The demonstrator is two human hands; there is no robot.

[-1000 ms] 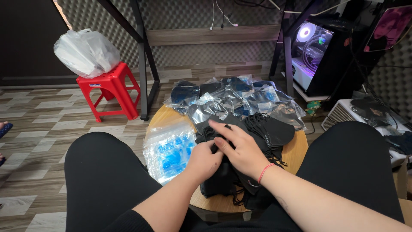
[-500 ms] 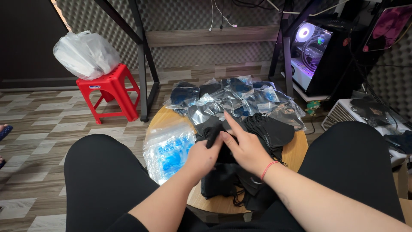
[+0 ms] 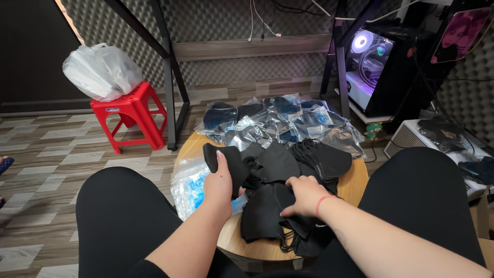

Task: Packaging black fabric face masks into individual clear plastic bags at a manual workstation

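Black mask (image 3: 226, 160) in left hand (image 3: 218, 185) closed grip; right hand (image 3: 303, 195) fingers pinching mask pile (image 3: 272, 211).

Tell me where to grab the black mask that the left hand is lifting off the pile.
Grip the black mask by its near folded edge, where the left hand already pinches it, coming from the left. That edge stands clear above the pile of masks, while its right side hangs into the tangle of ear loops.
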